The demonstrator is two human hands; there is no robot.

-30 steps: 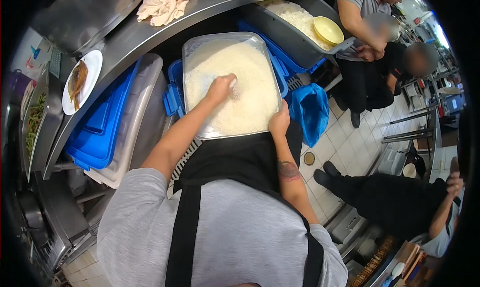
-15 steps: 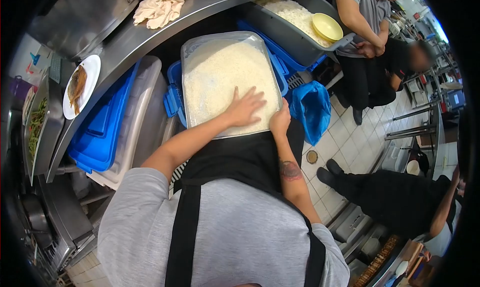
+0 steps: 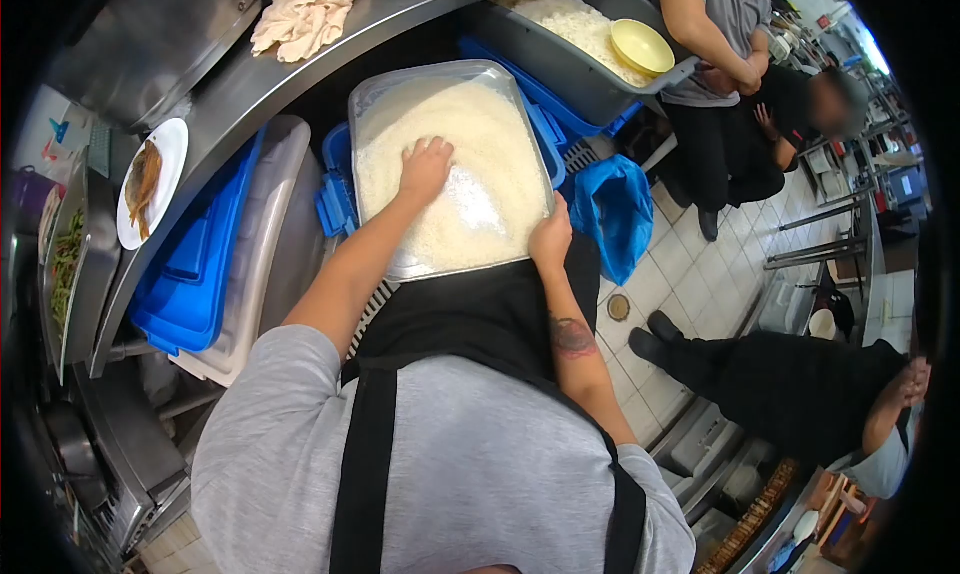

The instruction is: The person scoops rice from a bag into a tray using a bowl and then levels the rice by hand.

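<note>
A shallow, see-through-looking tray of white rice rests in front of my lap, over a blue-handled bin. My left hand is in the rice near the tray's middle. Its fingers are bent, slightly apart, with the tips down among the grains. Beside it, a shiny patch of the tray's bottom shows through. At the near right corner, my right hand grips the tray's rim, its fingers partly hidden by the edge.
Behind the tray stands a grey tub of rice with a yellow bowl in it. A blue bag is at the right. Blue lids lean at the left, below a plate of fish. Several people are nearby at the right.
My left hand has moved away from me and leftward through the rice, its flat fingers now bent. A bare patch has appeared in the tray. My right hand keeps its hold.
</note>
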